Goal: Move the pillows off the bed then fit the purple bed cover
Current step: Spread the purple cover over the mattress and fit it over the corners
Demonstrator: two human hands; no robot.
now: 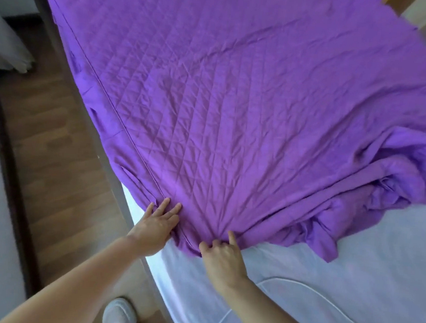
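The purple bed cover [224, 99], quilted and wrinkled, lies spread over the far part of the bed; its near edge is bunched in folds at the right. The near part of the white mattress [312, 281] is bare. My left hand [155, 225] lies on the cover's near left corner at the bed's edge, fingers spread, and seems to pinch the hem. My right hand [221, 255] has curled fingers gripping the cover's near edge, index finger pointing up. No pillows are in view.
Wooden floor [49, 150] runs along the bed's left side, with a dark skirting and a white wall beyond. A pale cloth [8, 46] hangs at the far left. My white shoe [118, 316] stands by the bed frame. Wooden furniture shows at top right.
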